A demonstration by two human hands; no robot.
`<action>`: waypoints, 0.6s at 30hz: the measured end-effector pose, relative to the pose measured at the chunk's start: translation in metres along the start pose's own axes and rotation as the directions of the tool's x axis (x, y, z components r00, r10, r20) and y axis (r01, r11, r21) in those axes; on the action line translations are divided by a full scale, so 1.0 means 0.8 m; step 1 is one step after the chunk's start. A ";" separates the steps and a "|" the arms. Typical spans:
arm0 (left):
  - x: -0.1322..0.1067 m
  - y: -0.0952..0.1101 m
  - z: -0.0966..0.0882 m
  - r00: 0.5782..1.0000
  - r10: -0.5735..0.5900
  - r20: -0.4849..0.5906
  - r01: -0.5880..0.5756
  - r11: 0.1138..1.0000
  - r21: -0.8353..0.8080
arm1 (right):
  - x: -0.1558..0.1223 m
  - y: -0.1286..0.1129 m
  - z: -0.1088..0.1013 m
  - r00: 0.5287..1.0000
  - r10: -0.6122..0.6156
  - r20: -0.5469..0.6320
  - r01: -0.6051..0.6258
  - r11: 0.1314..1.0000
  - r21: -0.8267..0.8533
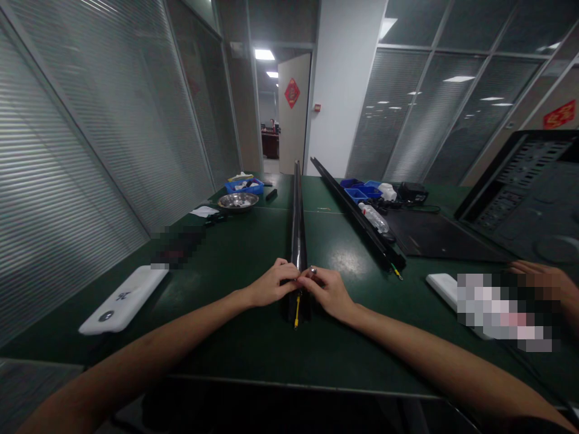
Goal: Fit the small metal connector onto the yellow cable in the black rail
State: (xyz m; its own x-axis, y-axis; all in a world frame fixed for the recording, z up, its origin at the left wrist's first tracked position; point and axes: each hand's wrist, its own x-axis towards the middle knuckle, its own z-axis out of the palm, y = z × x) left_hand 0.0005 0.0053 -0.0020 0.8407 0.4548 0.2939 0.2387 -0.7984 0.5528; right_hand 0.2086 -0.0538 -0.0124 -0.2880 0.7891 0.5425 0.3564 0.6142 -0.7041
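A long black channel-shaped rail [297, 223] lies lengthwise on the green table, pointing away from me. Over its near end, my left hand [272, 283] and my right hand [329, 292] meet, thumbs and fingertips pinched close together. Whatever is between the fingertips is too small and covered to make out. My right hand wears a ring. Just below the fingers, a short yellow wire [297, 311] with a terminal at its tip sticks out of the rail's near end.
A second black rail [357, 220] lies to the right, beside blue bins [357, 194] and a plastic bottle [374, 218]. At left are a metal bowl [238, 202], a blue basket [245, 185] and a white power bank [124, 298]. Another person's hand [545, 283] is at far right.
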 end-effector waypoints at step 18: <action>0.001 0.002 0.001 0.998 0.042 -0.044 -0.041 0.999 0.010 | -0.004 0.004 0.002 0.998 -0.003 -0.070 0.002 1.000 -0.023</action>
State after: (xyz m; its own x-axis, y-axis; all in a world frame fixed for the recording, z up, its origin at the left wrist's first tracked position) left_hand 0.0020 0.0043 -0.0019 0.8279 0.4380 0.3502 0.2088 -0.8204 0.5323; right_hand 0.2091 -0.0541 -0.0174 -0.2263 0.7858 0.5756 0.3762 0.6156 -0.6925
